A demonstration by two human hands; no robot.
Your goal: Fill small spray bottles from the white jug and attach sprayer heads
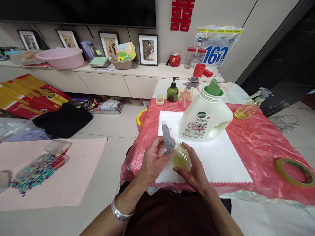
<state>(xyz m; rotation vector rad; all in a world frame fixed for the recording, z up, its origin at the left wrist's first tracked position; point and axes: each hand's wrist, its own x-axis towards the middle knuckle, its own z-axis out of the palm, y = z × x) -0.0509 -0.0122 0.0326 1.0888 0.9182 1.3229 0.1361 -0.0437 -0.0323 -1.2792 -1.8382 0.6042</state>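
Note:
Between my two hands a clear spray bottle (181,156) with yellowish liquid is held tilted over the white mat. My left hand (154,160) has its fingers around the grey spray head (167,137) at the bottle's neck. Wrapped about the ribbed body is my right hand (195,172). Just beyond stands a large cream detergent jug (206,113), uncapped at the top, with a green spout (213,88) showing in its mouth. A pale cap (159,99), a green pump bottle (172,91) and a pink spray bottle (185,97) stand behind.
Red plastic sheeting (268,141) covers the table under the white mat (221,164). A spray bottle with yellow liquid (248,108) and a roll of tape (294,172) lie to the right. At left, colourful beads (36,172) are spread on a pink surface (73,177).

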